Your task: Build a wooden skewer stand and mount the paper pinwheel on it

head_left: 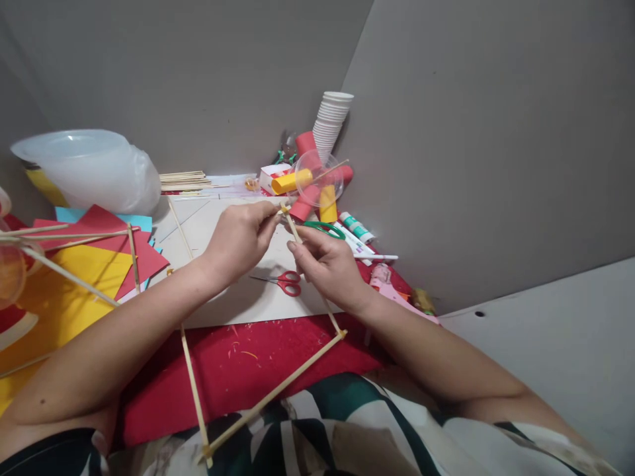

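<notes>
A frame of thin wooden sticks [275, 391] reaches from near my lap up to my hands, its corners bound with what look like yellow rubber bands [340, 334]. My left hand [238, 239] is closed, thumb and finger pinching the stick end at the far corner joint [284, 209]. Just below that joint, my right hand [333, 268] is closed round the right-hand stick, which runs down to the near right corner. Red-handled scissors [289, 284] lie on the white board [218, 311] between my forearms. Green handles [325, 229] show beyond my right hand.
Stacked paper cups [331, 122], rolled paper tubes [327, 203] and a glue stick [357, 227] stand or lie behind my right hand. At left are a plastic bag of bowls [94, 168], coloured paper [94, 268] and another stick structure [74, 274]. Grey walls [208, 79] close the back.
</notes>
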Motion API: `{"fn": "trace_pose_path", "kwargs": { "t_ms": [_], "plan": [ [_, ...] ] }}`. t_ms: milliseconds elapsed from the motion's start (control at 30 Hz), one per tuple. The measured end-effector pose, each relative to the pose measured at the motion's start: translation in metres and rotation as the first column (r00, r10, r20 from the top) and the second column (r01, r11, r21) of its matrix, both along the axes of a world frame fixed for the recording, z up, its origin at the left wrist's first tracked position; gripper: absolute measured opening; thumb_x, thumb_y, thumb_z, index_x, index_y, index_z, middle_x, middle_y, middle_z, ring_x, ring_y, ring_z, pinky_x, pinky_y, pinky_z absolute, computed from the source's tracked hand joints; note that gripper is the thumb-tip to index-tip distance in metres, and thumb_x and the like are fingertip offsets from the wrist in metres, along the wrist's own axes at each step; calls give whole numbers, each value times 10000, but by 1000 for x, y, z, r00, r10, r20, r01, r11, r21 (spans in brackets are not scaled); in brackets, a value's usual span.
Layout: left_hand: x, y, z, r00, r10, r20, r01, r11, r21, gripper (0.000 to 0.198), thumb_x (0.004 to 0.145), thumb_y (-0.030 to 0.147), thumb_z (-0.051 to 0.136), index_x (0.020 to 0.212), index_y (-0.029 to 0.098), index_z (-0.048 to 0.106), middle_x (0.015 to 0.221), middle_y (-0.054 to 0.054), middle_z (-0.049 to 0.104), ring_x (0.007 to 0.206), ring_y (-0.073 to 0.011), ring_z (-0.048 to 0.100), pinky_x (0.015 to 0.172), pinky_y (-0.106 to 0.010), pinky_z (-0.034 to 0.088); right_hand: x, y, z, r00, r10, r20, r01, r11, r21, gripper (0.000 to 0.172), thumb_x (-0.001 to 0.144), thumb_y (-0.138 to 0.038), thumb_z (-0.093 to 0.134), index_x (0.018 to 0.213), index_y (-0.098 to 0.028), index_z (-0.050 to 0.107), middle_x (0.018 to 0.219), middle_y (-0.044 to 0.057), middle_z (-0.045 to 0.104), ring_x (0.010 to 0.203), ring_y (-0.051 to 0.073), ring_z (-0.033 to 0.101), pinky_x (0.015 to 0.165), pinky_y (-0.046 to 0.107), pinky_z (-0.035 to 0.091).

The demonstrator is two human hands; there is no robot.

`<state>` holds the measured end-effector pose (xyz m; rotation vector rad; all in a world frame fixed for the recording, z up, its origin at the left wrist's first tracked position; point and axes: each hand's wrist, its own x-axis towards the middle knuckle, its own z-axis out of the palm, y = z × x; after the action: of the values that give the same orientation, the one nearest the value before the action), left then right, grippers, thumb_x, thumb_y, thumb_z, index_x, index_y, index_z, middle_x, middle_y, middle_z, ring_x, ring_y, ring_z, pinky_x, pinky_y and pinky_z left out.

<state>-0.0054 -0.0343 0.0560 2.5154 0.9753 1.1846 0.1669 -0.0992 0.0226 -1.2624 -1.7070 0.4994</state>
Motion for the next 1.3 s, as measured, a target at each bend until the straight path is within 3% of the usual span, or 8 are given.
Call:
{"fn": "trace_pose_path", "kwargs": {
  "t_ms": [167,400,600,833,1000,1100,1200,1300],
  "plan": [
    [2,4,-14,981,82,-175,-53,985,166,264,985,244,450,863,160,669,754,-79,689,647,-165,558,640,-287,351,3,0,-6,1000,11,15,-11,1000,-15,241,930,-308,557,1054,-169,710,569,-25,568,484,128,530,498,254,444],
    [6,9,-24,942,151,-300,-98,978,186,277,980,255,439,867,169,677,732,-82,662,628,-168,529,593,-287,287,5,1,-2,876,92,-474,-293,882,-369,416,906,-465,598,1126,-121,675,491,-66,553,335,83,452,378,209,377],
    [2,22,-16,991,-44,-129,15,976,-216,316,899,337,626,1135,146,712,811,-37,696,660,-125,556,675,-237,407,12,14,-15,837,56,-545,-310,868,-387,489,905,-363,622,1338,-145,562,485,-79,573,328,96,479,347,191,386],
    [-32,39,9,949,187,252,-93,936,-340,216,919,328,646,1035,147,671,874,-43,690,733,-100,610,700,-198,495,19,22,-17,843,-10,-537,-183,934,-305,507,926,-255,562,1412,-138,480,463,-90,566,323,105,493,338,190,356],
    [-82,16,4,908,419,-5,-361,775,-519,412,897,488,658,655,168,560,536,-15,598,429,-96,540,427,-178,383,21,18,-15,871,25,-491,-158,960,-232,476,932,-271,578,1390,-163,509,479,-92,575,327,106,515,334,202,357],
    [-102,-8,-14,882,431,-192,-437,593,-676,478,826,569,710,606,175,552,489,-40,617,371,-128,543,378,-197,361,20,16,-15,879,20,-477,-149,961,-234,486,936,-257,565,1407,-162,495,483,-87,583,328,112,520,336,210,362],
    [-103,-27,-33,911,374,-172,-337,439,-833,396,790,491,776,658,155,613,513,-56,638,387,-132,557,390,-202,378,18,13,-13,874,7,-486,-161,947,-276,500,937,-239,534,1422,-141,466,476,-80,586,332,123,515,348,217,375],
    [-94,-37,-45,891,431,141,-34,374,-927,270,759,265,820,694,148,586,563,-50,658,434,-112,577,460,-205,452,17,12,-10,844,7,-537,-188,940,-283,460,929,-241,523,1381,-160,482,475,-81,580,328,122,491,342,214,347]
  ]
}}
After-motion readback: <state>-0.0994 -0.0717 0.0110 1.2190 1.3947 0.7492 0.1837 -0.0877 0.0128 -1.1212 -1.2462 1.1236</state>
